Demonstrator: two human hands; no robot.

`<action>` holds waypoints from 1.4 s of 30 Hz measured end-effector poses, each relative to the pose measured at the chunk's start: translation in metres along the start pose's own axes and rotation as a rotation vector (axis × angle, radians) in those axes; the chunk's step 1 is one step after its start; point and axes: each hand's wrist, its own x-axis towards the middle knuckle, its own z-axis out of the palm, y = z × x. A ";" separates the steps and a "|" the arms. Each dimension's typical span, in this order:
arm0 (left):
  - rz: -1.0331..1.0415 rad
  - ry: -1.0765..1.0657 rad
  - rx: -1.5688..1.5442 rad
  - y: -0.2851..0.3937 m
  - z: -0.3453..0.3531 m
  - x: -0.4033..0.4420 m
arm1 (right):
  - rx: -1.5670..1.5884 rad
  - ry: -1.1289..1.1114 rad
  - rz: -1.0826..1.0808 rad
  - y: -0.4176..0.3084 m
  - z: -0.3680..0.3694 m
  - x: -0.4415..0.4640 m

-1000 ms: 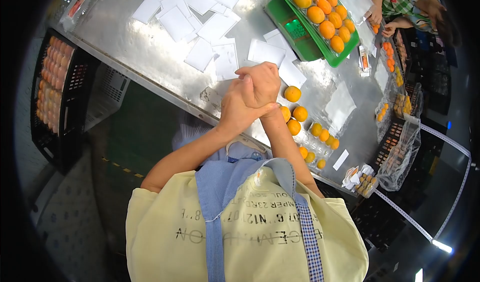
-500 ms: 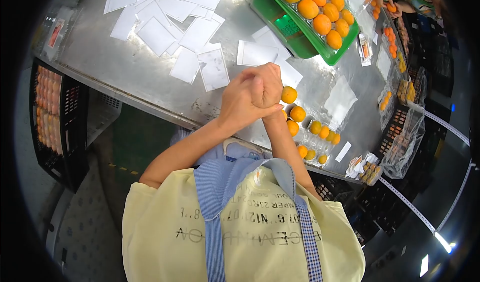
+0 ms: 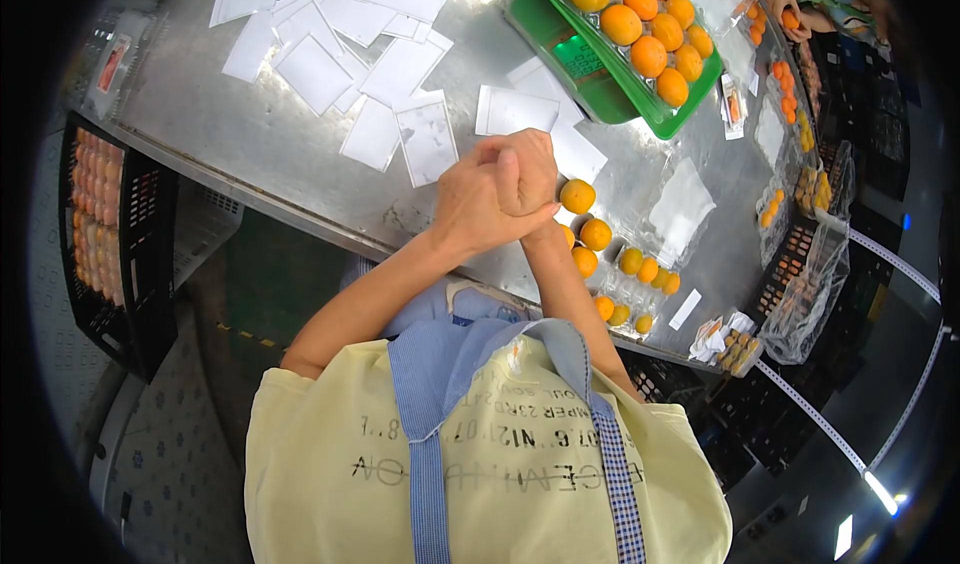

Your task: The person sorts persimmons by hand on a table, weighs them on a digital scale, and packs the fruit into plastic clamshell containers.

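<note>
My left hand [image 3: 468, 204] and my right hand [image 3: 530, 172] are clasped together above the front part of the metal table. Both are closed, with the fingers wrapped round each other. Whether anything small lies between the palms is hidden. Just right of the hands, loose oranges [image 3: 577, 196] rest on the table, one partly covered by my right wrist. Beside them sits a clear plastic tray [image 3: 628, 289] with several small orange and yellow fruits in it. White paper cards [image 3: 518, 111] lie beyond my fingertips.
A green tray [image 3: 660, 124] of oranges stands tilted on a green scale [image 3: 530, 14]. More cards [image 3: 310, 69] spread over the metal table [image 3: 200, 114]. A black crate [image 3: 130, 264] of packed fruit stands at left. Another person's hand [image 3: 783, 4] holds an orange fruit at far right.
My clasped hands stay together and have shifted very slightly left and down in the view. The other person's hand at far right has moved a little.
</note>
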 end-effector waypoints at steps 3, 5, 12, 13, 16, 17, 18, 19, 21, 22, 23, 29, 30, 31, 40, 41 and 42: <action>-0.323 -0.375 -0.015 0.005 -0.007 0.001 | -0.073 -0.065 0.014 0.001 -0.007 0.001; -0.228 -0.302 -0.181 0.004 -0.009 -0.001 | -0.136 -0.056 0.054 0.003 -0.009 0.001; -0.406 -0.307 -0.899 -0.001 0.014 -0.011 | 0.067 -0.085 0.276 -0.021 -0.005 0.005; -0.416 -0.303 -0.908 -0.002 0.016 -0.013 | 0.022 -0.071 0.237 -0.020 -0.006 0.004; -0.397 -0.266 -0.790 -0.004 0.020 -0.018 | -0.065 -0.016 0.138 -0.013 -0.003 -0.004; -0.434 -0.307 -0.772 -0.005 0.018 -0.018 | -0.066 0.012 0.115 -0.011 -0.001 -0.004; -0.471 -0.349 -0.754 -0.005 0.017 -0.018 | -0.067 0.040 0.093 -0.009 0.000 -0.005; -0.463 -0.309 -0.711 -0.005 0.017 -0.019 | -0.078 0.041 0.089 -0.008 0.001 -0.005; -0.444 -0.234 -0.625 -0.006 0.018 -0.020 | -0.100 0.046 0.082 -0.006 0.002 -0.005; -0.446 -0.213 -0.594 -0.005 0.018 -0.020 | -0.096 0.051 0.061 -0.006 0.003 -0.003; -0.442 -0.191 -0.562 -0.005 0.017 -0.020 | -0.094 0.058 0.036 -0.006 0.002 -0.001; -0.513 -0.126 -0.409 -0.005 0.015 -0.014 | -0.061 0.072 -0.015 0.003 0.008 0.008; -0.520 -0.118 -0.371 -0.005 0.014 -0.012 | -0.058 0.077 -0.017 0.005 0.010 0.009; -0.525 -0.111 -0.333 -0.004 0.013 -0.010 | -0.057 0.083 -0.019 0.006 0.011 0.010; -0.606 -0.361 -0.363 -0.020 0.003 0.009 | 0.043 -0.350 0.560 0.004 0.000 0.005; -0.646 -0.403 -0.492 -0.018 0.004 0.008 | 0.063 -0.349 0.520 0.002 -0.005 0.007; -0.686 -0.445 -0.621 -0.016 0.004 0.007 | 0.084 -0.347 0.480 0.001 -0.010 0.008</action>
